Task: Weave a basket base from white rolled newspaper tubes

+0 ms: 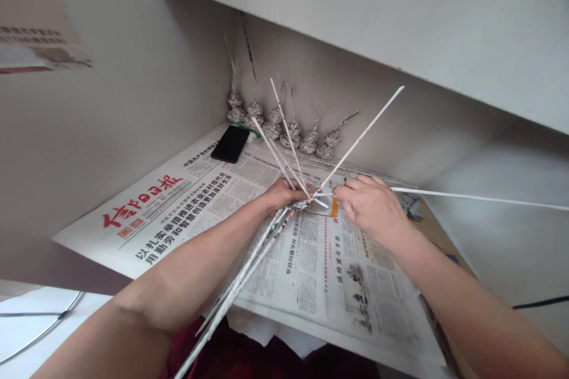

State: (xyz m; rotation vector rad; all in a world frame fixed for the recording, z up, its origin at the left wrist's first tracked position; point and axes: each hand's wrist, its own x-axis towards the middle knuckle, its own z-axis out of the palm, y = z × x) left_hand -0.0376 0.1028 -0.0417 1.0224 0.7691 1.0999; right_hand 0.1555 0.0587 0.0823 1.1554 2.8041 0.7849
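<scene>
My left hand [284, 194] pinches the crossing point of several rolled paper sticks [293, 141], which fan out upward and down toward my body. My right hand [368, 202] is closed on one long white paper stick [471, 196]; its short end shows between my hands and its long end runs off to the right. Another stick [362, 135] slants up and right from the crossing. Beneath my hands a small piece with an orange edge [334, 208] lies on the newspaper [306, 260].
Several woven gourd-shaped paper pieces [292, 132] stand along the back wall. A black phone [230, 143] lies at the left beside them. Thin paper sticks [377, 176] lie along the back edge. A white slanted panel [355, 6] hangs above; a black cable [540, 302] is at right.
</scene>
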